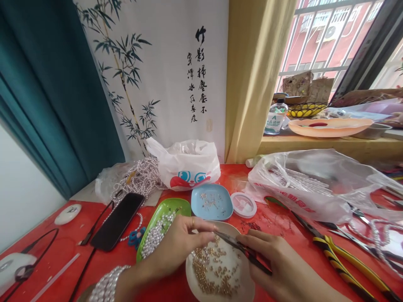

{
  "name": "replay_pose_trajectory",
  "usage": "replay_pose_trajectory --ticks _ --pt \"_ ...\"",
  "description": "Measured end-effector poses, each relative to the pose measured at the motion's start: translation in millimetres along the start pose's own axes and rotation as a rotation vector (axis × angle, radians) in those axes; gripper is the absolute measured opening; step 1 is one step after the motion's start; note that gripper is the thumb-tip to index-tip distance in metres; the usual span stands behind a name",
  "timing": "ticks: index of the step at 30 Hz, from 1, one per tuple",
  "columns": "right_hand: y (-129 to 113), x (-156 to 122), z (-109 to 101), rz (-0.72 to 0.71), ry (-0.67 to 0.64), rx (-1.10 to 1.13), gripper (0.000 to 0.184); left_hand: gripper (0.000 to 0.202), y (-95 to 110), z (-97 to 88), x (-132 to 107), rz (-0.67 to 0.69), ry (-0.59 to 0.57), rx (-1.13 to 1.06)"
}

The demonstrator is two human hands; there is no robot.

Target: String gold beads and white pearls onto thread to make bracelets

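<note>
My right hand (273, 256) grips a pair of needle-nose pliers (231, 240) with black and red handles. Their tips point left and meet the fingertips of my left hand (181, 240), whose thumb and forefinger are pinched together. Whatever lies in that pinch is too small to make out. Below both hands is a pale round plate (247, 289) scattered with gold beads (217, 274) and some clear ones. Left of it, partly behind my left hand, a green tray (176, 203) holds white pearl beads (159, 233). A blue dish (212, 215) behind the plate contains small metallic bits.
A white round container (244, 204) stands beside the blue dish. Yellow-black pliers (343, 262) and scissors (352, 235) lie at right, near a clear plastic bag (299, 180). A phone (118, 221), cables, bead strands (141, 178) and a white bag (189, 161) occupy the left and back.
</note>
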State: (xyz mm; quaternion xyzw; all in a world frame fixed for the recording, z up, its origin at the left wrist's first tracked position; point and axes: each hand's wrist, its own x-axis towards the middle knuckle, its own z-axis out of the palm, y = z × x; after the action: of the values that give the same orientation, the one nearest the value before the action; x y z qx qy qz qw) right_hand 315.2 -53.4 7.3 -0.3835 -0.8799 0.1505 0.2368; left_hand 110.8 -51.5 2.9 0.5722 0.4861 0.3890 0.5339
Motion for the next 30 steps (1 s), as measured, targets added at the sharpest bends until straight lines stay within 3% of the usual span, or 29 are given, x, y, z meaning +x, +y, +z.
replay_pose_trajectory --ticks 7,14,19,30 --pt "-0.4 1.7 -1.9 0.004 -0.007 0.076 0.024 0.02 -1.4 -0.5 1.1 0.013 0.001 -0.064" --pt "1.7 0.9 0.4 -0.006 0.012 0.094 0.019 0.022 -1.1 -0.5 1.7 -0.056 0.032 -0.11" --pt "-4.8 1.6 -1.4 0.09 -0.03 0.111 0.017 0.016 -0.4 -0.7 1.1 -0.068 0.08 -0.117" --pt "-16.4 4.8 -4.7 0.114 -0.035 0.201 0.019 0.01 -2.7 4.0 -5.5 0.08 0.141 -0.032"
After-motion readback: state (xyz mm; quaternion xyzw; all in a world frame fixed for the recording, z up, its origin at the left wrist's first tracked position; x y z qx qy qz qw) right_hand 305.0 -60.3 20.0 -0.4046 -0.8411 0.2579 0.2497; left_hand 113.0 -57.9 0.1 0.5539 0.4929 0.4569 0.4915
